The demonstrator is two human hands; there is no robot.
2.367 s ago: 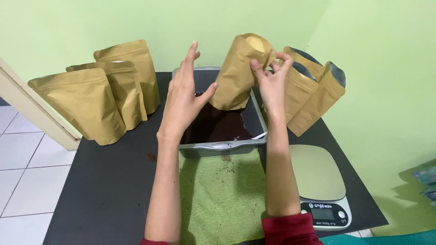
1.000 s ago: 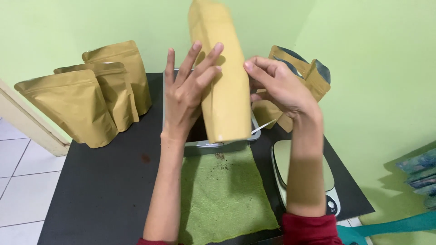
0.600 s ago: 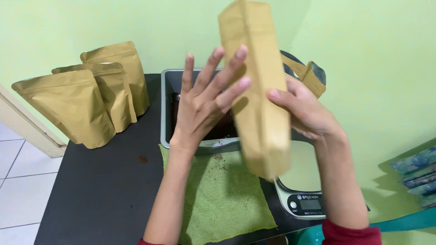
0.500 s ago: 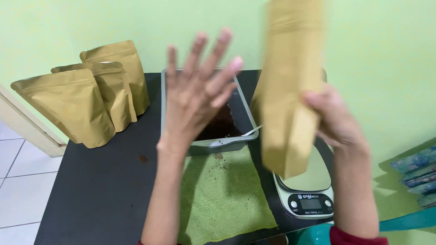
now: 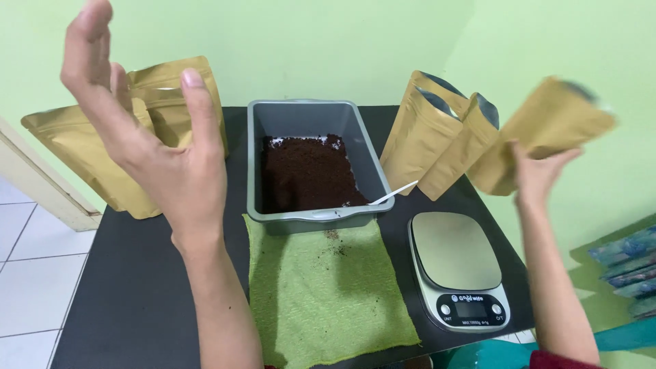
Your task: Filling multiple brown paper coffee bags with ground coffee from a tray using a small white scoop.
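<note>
Right hand (image 5: 536, 176) raised at the far right, beyond the edge of the black surface (image 5: 137, 287), grip closed on the lower end of a kraft-brown pouch (image 5: 547, 133); pouch held in the air, tilted, blurred, upper end toward the green wall, just beside the open pouches (image 5: 437, 137) standing at the back right of the surface. Whether touching them, impossible to tell.

Left hand (image 5: 160, 157) lifted high on the left, palm open, fingers spread, grip wide and holding nothing, in front of the sealed pouches (image 5: 89, 154) standing at the back left.

Between the two groups of pouches, a grey tray (image 5: 311, 219), partly filled with dark brown powder (image 5: 304, 174). White spoon (image 5: 395, 193) leaning on the tray's right front corner, handle out over the rim.

Directly in front of the tray, a green cloth (image 5: 321, 294) spread flat, a few dark crumbs near its upper edge. To the right of the cloth, a kitchen scale (image 5: 458, 266) with a bare metal platform, well below the held pouch. White floor tiles (image 5: 34, 273) visible at the left.
</note>
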